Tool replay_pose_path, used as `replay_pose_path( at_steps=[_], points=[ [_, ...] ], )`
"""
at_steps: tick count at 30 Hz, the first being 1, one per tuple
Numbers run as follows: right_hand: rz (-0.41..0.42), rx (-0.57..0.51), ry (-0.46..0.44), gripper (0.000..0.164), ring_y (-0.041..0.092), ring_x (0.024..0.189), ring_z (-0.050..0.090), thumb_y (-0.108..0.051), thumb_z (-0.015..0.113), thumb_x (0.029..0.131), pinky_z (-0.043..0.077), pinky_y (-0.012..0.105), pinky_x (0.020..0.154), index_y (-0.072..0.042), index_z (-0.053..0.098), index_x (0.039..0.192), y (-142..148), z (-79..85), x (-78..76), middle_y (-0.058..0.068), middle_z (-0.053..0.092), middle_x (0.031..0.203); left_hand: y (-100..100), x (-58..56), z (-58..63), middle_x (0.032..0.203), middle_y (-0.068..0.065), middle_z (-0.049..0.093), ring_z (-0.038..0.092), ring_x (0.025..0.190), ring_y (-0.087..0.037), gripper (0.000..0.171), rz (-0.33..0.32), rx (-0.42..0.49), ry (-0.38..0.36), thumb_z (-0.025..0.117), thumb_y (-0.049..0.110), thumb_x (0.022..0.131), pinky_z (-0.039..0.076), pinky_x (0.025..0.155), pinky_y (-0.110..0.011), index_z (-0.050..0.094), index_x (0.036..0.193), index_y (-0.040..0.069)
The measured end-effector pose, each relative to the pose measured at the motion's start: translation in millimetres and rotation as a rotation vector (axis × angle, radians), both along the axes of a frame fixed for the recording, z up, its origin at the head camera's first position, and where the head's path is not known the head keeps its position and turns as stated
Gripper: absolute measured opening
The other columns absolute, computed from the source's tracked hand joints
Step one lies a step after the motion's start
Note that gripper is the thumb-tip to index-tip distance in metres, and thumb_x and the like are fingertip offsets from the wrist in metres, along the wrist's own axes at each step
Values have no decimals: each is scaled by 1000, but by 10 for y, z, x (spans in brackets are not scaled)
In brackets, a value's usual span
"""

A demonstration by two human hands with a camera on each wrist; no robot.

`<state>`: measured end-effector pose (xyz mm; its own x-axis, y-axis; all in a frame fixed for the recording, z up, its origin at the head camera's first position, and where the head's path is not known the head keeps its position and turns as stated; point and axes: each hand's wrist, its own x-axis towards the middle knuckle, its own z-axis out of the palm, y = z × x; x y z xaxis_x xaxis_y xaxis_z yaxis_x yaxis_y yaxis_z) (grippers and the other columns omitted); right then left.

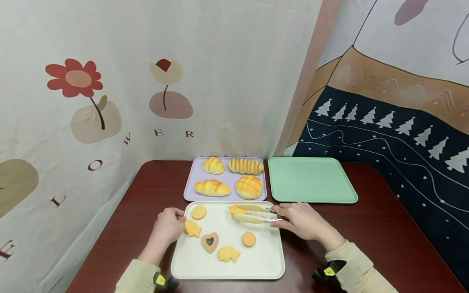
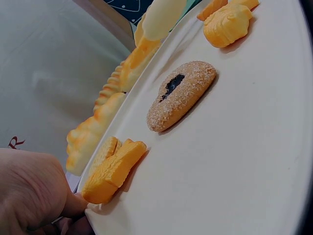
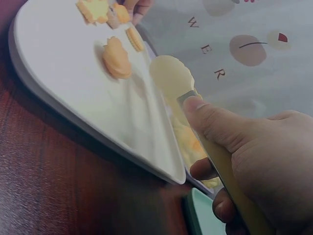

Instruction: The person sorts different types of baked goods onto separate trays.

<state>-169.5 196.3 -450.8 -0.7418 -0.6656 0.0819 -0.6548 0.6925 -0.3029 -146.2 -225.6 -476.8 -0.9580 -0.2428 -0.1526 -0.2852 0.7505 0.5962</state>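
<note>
My left hand [image 1: 169, 225] grips the left rim of the white tray [image 1: 256, 264], its fingers partly below the edge in the left wrist view. Close by lie a fish-shaped cookie [image 1: 192, 228] and a round cookie [image 1: 199, 212]. In my right hand [image 1: 302, 219] I hold tongs [image 1: 253, 219] with pale yellow tips, pointing left over the tray's far right part. The tips lie about a star-shaped cookie [image 1: 234, 209]; whether they press it I cannot tell. Lower on the tray sit a heart cookie [image 1: 210, 247], another fish cookie [image 1: 228, 254] and a small scalloped cookie [image 1: 248, 239].
Behind the white tray, a lilac tray [image 1: 227, 198] carries several breads, among them a round bun [image 1: 249, 187] and a croissant [image 1: 212, 187]. A bare green tray [image 1: 311, 179] is to its right. All stand on a dark red table [image 1: 124, 211] against a printed curtain.
</note>
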Motion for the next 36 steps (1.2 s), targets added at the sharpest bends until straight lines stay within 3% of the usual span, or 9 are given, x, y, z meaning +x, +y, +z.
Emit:
replay_pose_path(
  at_steps=[6, 14, 18, 25, 33, 36],
  points=[
    [5, -24, 33, 55, 1, 70, 53, -57, 60, 103, 50, 28, 63, -12, 74, 132, 46, 84, -5, -7, 70, 99, 2, -5, 2, 100, -15, 71, 66, 88, -30, 18, -5, -1, -2, 66, 9, 99, 55, 78, -48, 73, 110, -3],
    [-34, -18, 41, 57, 13, 94, 70, -58, 58, 104, 59, 42, 81, -13, 73, 135, 126, 192, -14, 0, 74, 116, -7, -13, -14, 100, -16, 71, 66, 89, -30, 18, -1, -4, -7, 66, 10, 99, 55, 79, -48, 73, 110, -3],
    [-40, -36, 39, 54, 8, 86, 66, -58, 59, 104, 58, 38, 76, -15, 73, 134, 179, 243, -28, -3, 73, 110, -11, -19, -17, 100, -16, 71, 66, 89, -30, 18, 0, -2, -10, 66, 9, 99, 56, 78, -48, 73, 110, -3],
    [-72, -54, 65, 58, 7, 90, 65, -59, 59, 103, 57, 38, 79, -14, 72, 137, 308, 313, -42, -2, 73, 119, -13, -23, -11, 101, -16, 71, 66, 89, -31, 19, -2, -4, -8, 66, 10, 98, 55, 78, -49, 73, 110, -3],
    [-75, -104, 56, 53, 4, 79, 55, -54, 65, 102, 50, 28, 69, -15, 72, 137, 437, 339, -69, -16, 67, 102, -18, -23, -20, 100, -16, 71, 66, 89, -31, 19, -4, -11, -6, 66, 9, 98, 55, 79, -49, 74, 110, -3],
    [-97, -112, 45, 54, 6, 80, 56, -54, 66, 101, 50, 28, 69, -15, 72, 138, 494, 355, -84, -17, 67, 104, -11, -18, -9, 100, -16, 71, 66, 88, -31, 19, -4, -7, -8, 66, 9, 98, 55, 78, -48, 73, 110, -4]
  ],
)
